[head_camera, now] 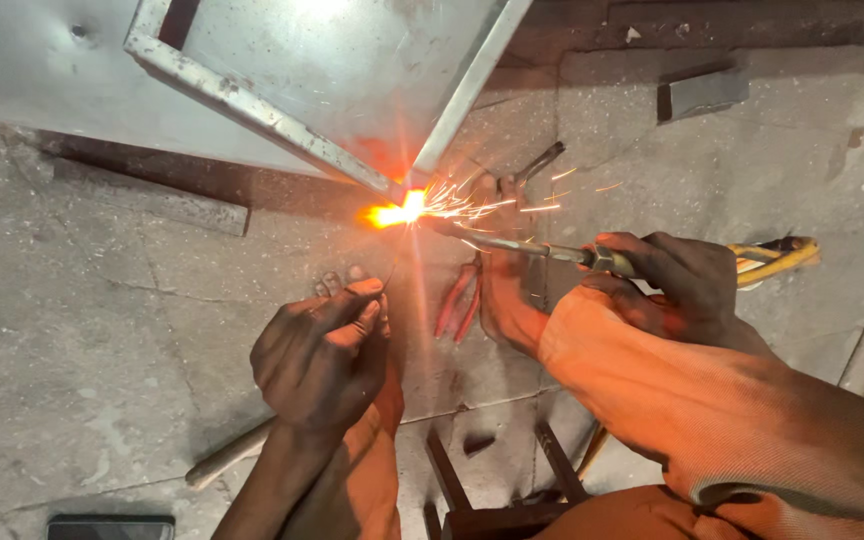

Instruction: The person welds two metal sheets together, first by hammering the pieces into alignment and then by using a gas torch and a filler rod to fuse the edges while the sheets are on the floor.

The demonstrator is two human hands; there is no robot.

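Observation:
My right hand [674, 280] grips a welding electrode holder [607, 260] whose thin rod [497, 240] reaches left to a bright orange arc [392, 213] throwing sparks. The arc sits at the lower corner of a grey metal frame [252, 105] with a sheet panel [352, 70] inside it. My left hand [324, 355] hovers lower left of the arc, fingers curled, pinching what looks like a thin rod; I cannot make it out clearly. Bare feet [500, 300] rest on the floor just below the weld.
Red-handled pliers [457, 300] lie on the concrete floor beside the foot. A yellow cable [777, 262] trails right of the holder. A steel bar [152, 195] lies left, a metal block [702, 95] upper right, a wooden handle [227, 455] lower left, a dark stool frame [497, 490] below.

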